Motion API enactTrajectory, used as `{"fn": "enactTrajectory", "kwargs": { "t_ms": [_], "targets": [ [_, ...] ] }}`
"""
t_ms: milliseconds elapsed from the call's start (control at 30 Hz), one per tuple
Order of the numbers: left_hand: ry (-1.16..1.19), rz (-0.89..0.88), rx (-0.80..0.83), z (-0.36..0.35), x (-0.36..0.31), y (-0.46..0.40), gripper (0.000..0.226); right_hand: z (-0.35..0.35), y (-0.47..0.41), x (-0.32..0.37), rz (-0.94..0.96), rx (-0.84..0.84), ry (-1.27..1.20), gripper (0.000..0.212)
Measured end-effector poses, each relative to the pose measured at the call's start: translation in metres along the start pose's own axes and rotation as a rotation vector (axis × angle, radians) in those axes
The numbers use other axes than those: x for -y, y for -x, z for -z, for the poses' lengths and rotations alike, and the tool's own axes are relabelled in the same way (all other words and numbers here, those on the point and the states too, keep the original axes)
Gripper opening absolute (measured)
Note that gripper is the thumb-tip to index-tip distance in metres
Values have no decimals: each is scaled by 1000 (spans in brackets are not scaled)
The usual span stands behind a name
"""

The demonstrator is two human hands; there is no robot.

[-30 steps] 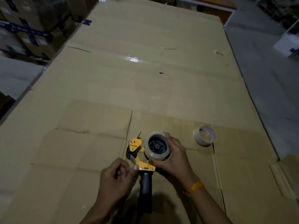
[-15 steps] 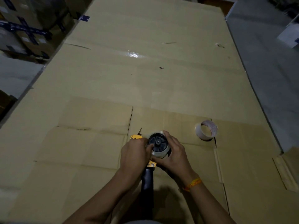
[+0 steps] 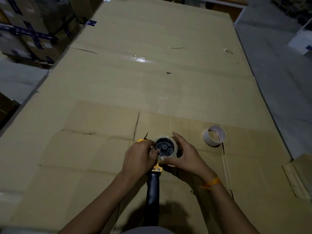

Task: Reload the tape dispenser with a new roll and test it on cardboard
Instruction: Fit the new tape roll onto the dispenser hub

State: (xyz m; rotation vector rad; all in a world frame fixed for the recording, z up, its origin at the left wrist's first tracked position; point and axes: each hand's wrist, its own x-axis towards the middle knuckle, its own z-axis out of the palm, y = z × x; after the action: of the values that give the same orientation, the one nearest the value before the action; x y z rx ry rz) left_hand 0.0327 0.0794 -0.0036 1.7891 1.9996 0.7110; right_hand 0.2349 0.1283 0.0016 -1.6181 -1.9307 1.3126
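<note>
Flattened cardboard sheets (image 3: 152, 85) cover the whole surface under dim light, and both hands work near its close edge. The right hand (image 3: 186, 156) curls round the far and right side of the clear tape roll (image 3: 173, 146), its thumb lying across the near rim of the roll, so it grips the roll. The left hand (image 3: 140, 157) comes in from the left with its fingers bent, the fingertips (image 3: 156, 152) pinching at the left rim of the roll; whether they hold a loose tape end cannot be told. An orange band (image 3: 211, 182) circles the right wrist.

The roll sits on the black hub (image 3: 164, 147) of the yellow tape dispenser (image 3: 157, 168), which lies on its side on the cardboard. Its black handle (image 3: 152, 191) points back toward the person, between the two forearms. A yellow corner and a thin dark blade tip (image 3: 146, 135) of the dispenser show past the left hand.

To the right of the hands, apart from them, a nearly spent tape roll (image 3: 214, 136) stands tilted on the cardboard beside a seam. Farther up the sheets a glossy strip of clear tape (image 3: 141, 59) catches the light. Stacked cartons with blue tape (image 3: 30, 36) stand at the far left, and grey floor (image 3: 273, 78) runs along the right.
</note>
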Motion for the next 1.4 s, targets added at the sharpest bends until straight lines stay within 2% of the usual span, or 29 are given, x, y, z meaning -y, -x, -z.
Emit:
{"fn": "enactTrajectory", "kwargs": {
  "t_ms": [133, 233, 333, 500, 633, 800, 867, 967, 1133, 1200, 1300, 1400],
  "targets": [
    [168, -79, -190, 6, 7, 14, 26, 2, 0, 5, -21, -83, 8, 101],
    [288, -18, -261, 4, 21, 32, 14, -3, 3, 9, -82, -86, -35, 86],
    [522, 152, -261, -5, 42, 55, 23, -9, 12, 14, -105, -90, -140, 54],
    [604, 261, -219, -12, 53, 55, 23, -10, 5, 13, -197, -78, -324, 32],
    [652, 282, -222, -14, 54, 51, 26, -1, -5, 10, -253, -44, -406, 37],
    [698, 311, -200, -16, 58, 52, 32, 9, -12, 10, -256, 21, -383, 37],
    [703, 327, -192, -14, 56, 51, 28, 13, -19, 10, -223, 31, -319, 42],
    [647, 314, -214, -12, 55, 50, 22, 17, -28, 8, -206, 74, -316, 49],
    [517, 271, -191, -9, 62, 48, 34, 17, -30, 6, -212, 102, -418, 50],
    [619, 321, -102, -8, 67, 48, 37, 15, -30, 5, -225, 125, -489, 54],
    [979, 479, 60, -3, 67, 46, 36, 12, -28, 4, -217, 115, -551, 60],
    [1150, 522, 170, 6, 66, 44, 38, 9, -22, 3, -214, 82, -610, 73]
  ]
}}
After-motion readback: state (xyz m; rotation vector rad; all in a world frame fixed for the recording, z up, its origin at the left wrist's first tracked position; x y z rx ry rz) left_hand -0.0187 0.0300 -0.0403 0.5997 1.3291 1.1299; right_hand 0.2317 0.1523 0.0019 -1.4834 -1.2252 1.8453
